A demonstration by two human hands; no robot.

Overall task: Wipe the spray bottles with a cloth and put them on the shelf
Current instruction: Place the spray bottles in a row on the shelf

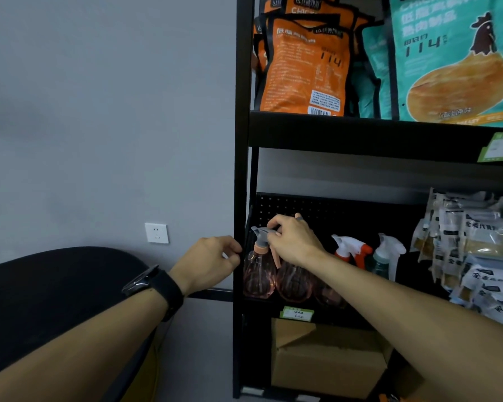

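nearest to me, my left hand [208,261] sits at the black upright of the shelf [240,169], fingers loosely curled against the post; i cannot tell whether it actually grips it or holds anything. a dark watch [153,288] wraps that wrist. my right hand [292,240] reaches into the lower bay, its fingers curled around the grey trigger head of the pink spray bottle [259,274], which stands upright at the left end of that level. just beside it are two more pink bottles [295,282], mostly hidden behind my hand and forearm; whether any liquid is inside is hard to judge through the tinted plastic. further right stand a white and orange sprayer [352,249] and a clear-headed sprayer on a greenish bottle [385,258], bodies partly cut off by my arm. a green price tag [298,314] on the shelf edge is too blurred to read. below, a cardboard box [325,358] has its flap part open, contents unseen. at right, pale snack packets [474,250] pile up, print illegible. above, orange bags [302,65] and teal bags [453,62] both show "114"; the teal one carries a chicken figure. a wall socket [156,233] sits on the grey wall.
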